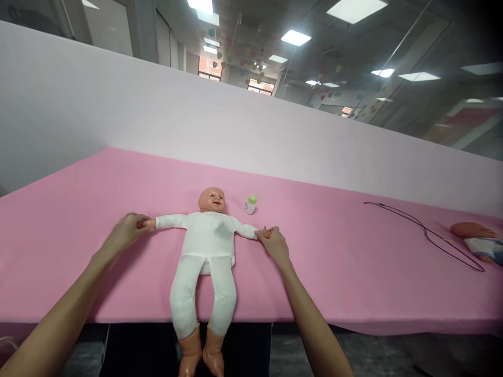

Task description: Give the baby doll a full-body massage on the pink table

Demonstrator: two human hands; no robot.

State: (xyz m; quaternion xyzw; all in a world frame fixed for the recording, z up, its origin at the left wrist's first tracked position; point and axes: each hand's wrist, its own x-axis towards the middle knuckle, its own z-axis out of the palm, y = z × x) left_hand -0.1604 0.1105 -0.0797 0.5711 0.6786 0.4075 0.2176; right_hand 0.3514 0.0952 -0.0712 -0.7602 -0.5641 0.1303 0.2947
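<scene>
A baby doll [208,235] with a white cloth body lies on its back on the pink-covered table [326,262]. Its arms are stretched out sideways, and its feet hang past the front edge. My left hand [131,228] is closed round the doll's hand at the left. On the other side, my right hand [275,243] pinches the doll's other hand between the fingers. Just right of the doll's head stands a small white bottle [250,204] with a green cap, touched by neither hand.
A thin dark cord [424,230] lies looped on the right of the table. Beyond it, a second doll [481,243] is partly cut off at the frame's edge. A white wall [236,131] with glass above it runs along the table's back.
</scene>
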